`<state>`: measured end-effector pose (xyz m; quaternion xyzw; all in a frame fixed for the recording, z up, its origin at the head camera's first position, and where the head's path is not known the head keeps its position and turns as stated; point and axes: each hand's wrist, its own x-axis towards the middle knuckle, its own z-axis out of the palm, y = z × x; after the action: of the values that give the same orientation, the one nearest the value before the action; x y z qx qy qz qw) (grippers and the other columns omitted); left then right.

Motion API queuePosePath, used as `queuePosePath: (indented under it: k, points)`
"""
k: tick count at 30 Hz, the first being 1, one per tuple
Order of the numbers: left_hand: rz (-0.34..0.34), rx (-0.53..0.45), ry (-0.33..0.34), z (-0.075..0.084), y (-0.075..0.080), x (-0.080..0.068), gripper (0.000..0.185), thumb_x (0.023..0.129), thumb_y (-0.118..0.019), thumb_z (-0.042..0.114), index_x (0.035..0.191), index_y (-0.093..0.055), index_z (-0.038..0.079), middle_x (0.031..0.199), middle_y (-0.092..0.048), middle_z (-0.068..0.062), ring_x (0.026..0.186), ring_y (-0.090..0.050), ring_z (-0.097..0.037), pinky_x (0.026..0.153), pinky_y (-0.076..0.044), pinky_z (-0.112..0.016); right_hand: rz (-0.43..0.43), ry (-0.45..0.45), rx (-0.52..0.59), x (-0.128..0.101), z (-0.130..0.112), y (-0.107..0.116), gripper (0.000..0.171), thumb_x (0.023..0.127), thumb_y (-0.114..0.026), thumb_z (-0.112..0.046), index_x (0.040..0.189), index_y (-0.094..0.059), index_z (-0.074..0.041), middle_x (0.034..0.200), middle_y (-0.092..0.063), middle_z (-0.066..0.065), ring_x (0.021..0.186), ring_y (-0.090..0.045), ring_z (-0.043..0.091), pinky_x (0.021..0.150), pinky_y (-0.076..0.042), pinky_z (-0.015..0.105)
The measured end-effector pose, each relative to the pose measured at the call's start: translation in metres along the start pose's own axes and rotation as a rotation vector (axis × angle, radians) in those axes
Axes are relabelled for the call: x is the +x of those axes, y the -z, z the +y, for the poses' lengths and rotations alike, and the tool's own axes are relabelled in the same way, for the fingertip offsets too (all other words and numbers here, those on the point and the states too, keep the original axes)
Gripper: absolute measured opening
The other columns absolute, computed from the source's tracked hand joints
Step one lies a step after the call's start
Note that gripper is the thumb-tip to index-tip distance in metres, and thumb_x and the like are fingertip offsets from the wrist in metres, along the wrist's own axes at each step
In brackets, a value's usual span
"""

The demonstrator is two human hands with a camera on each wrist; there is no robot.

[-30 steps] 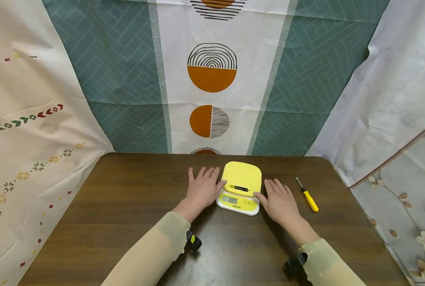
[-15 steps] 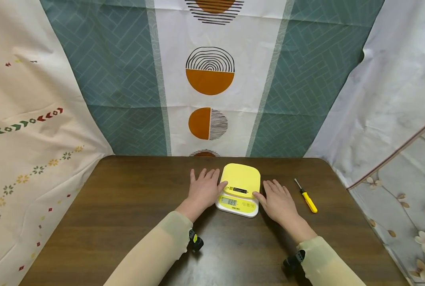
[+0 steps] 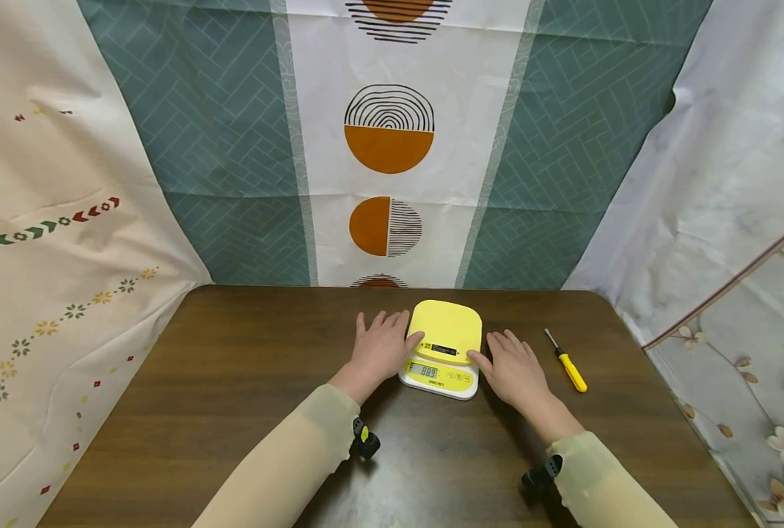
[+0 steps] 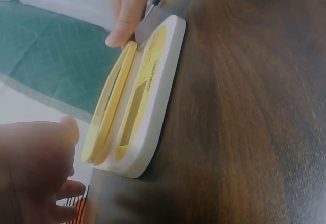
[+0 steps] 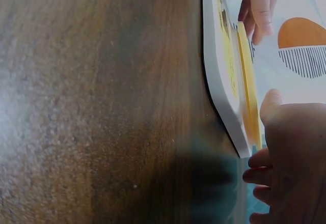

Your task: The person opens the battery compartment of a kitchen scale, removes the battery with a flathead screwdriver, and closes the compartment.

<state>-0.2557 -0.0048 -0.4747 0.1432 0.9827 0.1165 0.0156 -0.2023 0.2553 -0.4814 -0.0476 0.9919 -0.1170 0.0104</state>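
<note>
Your left hand [image 3: 380, 350] lies flat on the table [image 3: 233, 396] with its fingers spread, the thumb tip touching the left edge of the kitchen scale [image 3: 443, 347]; your right hand [image 3: 512, 368] lies flat on the other side, fingers straight and loosely apart, its thumb tip touching the right edge where the weighing plate meets the base; neither hand curls round anything.

If you mean to lift or turn the scale, I judge that you do best to bring the fingers in under the white base on both sides and to take it there, not by the yellow plate; the wrist views show a gap between plate and base, so the plate probably gives under pressure; keep the thumbs light, since the display [image 3: 424, 370] is lit and may react to any press; keep both sides level so that nothing slides on the smooth wood.

The scale sits near the middle of the table, toward its far edge, between your hands; it has a rounded yellow plate on top, a white base below, and a yellow front panel with a small grey display showing digits too small to read surely and a row of buttons; a yellow-handled screwdriver [image 3: 568, 364] lies well to the right of your right hand, untouched.
</note>
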Motion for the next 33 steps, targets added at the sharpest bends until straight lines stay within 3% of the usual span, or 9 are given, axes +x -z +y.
queuePosePath:
  k: [17,33]
  points:
    - [-0.044,-0.049,0.028,0.0024,-0.0038,0.0042,0.076,0.114,-0.047,0.062,0.173,-0.040,0.014,0.171,-0.049,-0.005,0.162,-0.037,-0.036,0.131,-0.011,-0.071,-0.040,-0.024,0.033,0.0041,-0.0004,-0.0011,0.082,0.114,-0.052,-0.056,0.163,-0.044,0.010,0.166,-0.046,0.032,0.162,-0.028,0.050,0.130,-0.021,0.069]
    - [-0.064,-0.069,0.054,0.0024,-0.0083,0.0089,0.069,0.115,-0.046,0.060,0.165,-0.053,0.012,0.172,-0.046,-0.013,0.164,-0.031,-0.038,0.131,-0.013,-0.071,-0.054,-0.006,0.115,0.0087,0.0014,-0.0063,0.081,0.115,-0.051,-0.054,0.162,-0.044,0.011,0.166,-0.045,0.032,0.164,-0.023,0.050,0.132,-0.020,0.064]
